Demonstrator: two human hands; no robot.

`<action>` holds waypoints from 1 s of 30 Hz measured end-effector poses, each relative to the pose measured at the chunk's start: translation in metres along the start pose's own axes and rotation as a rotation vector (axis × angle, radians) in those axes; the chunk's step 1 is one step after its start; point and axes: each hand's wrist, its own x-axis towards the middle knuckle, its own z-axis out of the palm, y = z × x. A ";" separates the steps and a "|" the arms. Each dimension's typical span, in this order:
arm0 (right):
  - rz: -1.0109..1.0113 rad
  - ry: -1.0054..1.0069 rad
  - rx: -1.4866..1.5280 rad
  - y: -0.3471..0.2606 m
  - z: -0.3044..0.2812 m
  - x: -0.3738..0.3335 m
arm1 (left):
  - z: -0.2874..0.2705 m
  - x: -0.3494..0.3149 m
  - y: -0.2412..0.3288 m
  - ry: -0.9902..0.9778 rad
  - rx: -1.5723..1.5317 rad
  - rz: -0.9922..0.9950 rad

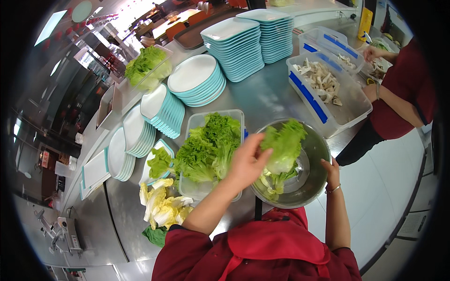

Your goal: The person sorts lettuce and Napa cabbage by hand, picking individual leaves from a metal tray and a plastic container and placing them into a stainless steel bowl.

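Showing frilly green leaves, lettuce [285, 143] is clamped in the left grip [251, 161], a bowl [317, 174] in the right grip [332, 173].

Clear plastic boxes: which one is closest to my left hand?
The lettuce box directly left of the steel bowl. Your left hand, holding a lettuce leaf, appears by its right edge; the mushroom box stands farther off, past the bowl.
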 end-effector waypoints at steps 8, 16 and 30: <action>0.023 0.018 -0.028 0.002 -0.002 0.002 | -0.101 -0.051 -0.007 0.358 -0.216 -0.042; 0.035 -0.009 -0.039 0.001 -0.003 0.004 | -0.081 -0.088 -0.072 0.207 0.210 -0.497; 0.010 0.009 -0.010 -0.005 0.004 -0.001 | 0.053 0.026 -0.039 -0.591 0.833 -0.046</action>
